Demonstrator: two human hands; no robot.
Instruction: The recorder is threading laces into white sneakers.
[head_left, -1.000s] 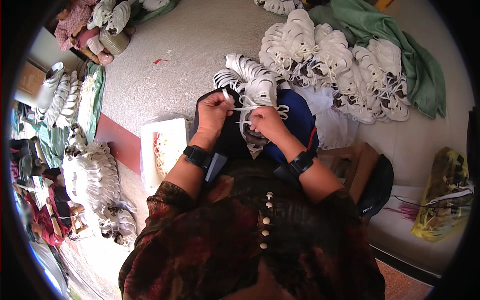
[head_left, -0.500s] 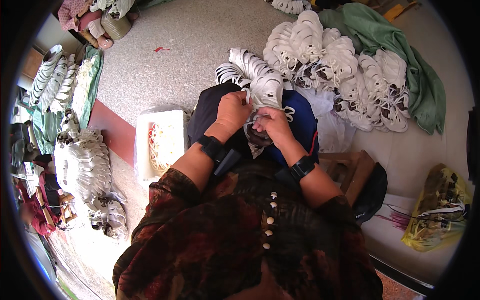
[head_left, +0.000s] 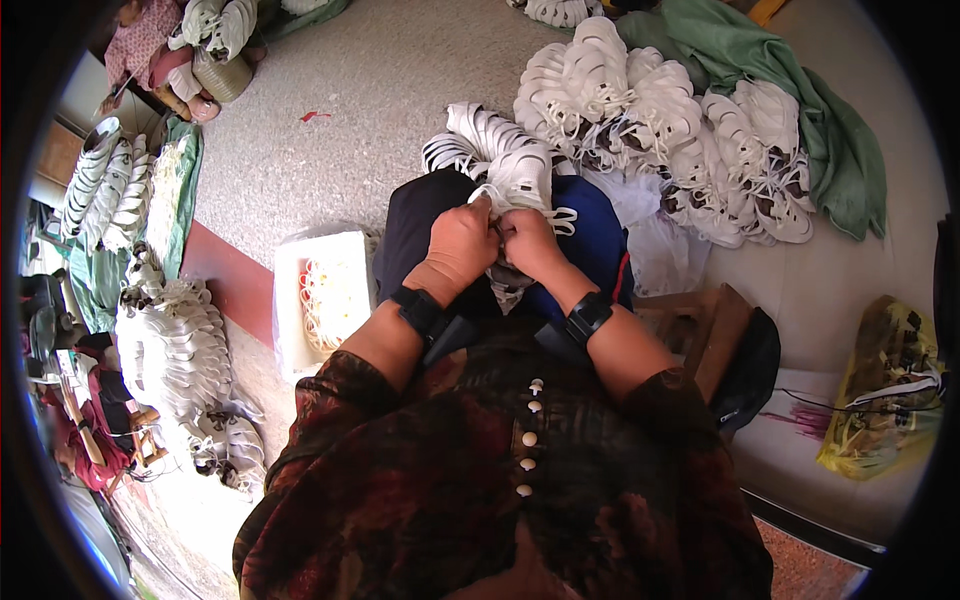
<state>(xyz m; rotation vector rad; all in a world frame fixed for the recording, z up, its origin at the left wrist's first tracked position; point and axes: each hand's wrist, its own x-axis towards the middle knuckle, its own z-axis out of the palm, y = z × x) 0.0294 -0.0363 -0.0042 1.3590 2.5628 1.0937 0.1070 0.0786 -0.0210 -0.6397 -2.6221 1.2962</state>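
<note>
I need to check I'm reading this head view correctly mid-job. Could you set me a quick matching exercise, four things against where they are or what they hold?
Things:
1. white shoe
2. white box
3. yellow bag
4. red scrap

Places or states:
A. lying on the speckled floor, toward the upper left
B. far right of the picture
C. in front of the person, at the left hand and right hand
D. holding pale loops

Right pairs: 1-C, 2-D, 3-B, 4-A.
</note>
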